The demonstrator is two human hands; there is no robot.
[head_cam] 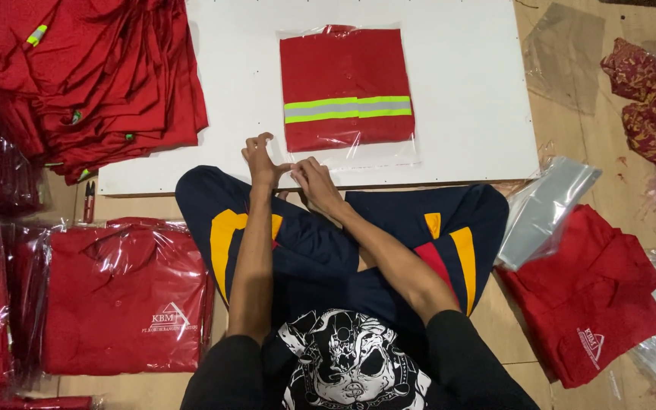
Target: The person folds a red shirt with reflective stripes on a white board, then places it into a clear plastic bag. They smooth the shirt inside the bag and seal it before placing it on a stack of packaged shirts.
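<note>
A folded red shirt w/ a yellow-and-grey reflective band, sealed in a clear plastic bag [347, 89], is laid flat on a white rectangular board [465, 91] on the wooden floor, just ahead of the person's crossed legs. The bag's open flap at the near edge, approx. at the board's front edge, is pinched by both hands. The left hand [263, 161] is seen w/ fingers curled, thumb and fingertips nipping the plastic edge; the right hand [314, 182] is pressed beside it, fingers bent on the same flap, the two hands touching.

To the left of the board, a stack of unbagged red shirts [93, 76] is piled. Near the left knee, a bagged red shirt w/ a white chest logo [123, 300] is laid. At right, a pile of empty clear bags [544, 209] is partly resting on a loose folded red shirt [590, 296]. A red patterned cloth [654, 99] is seen at far right.
</note>
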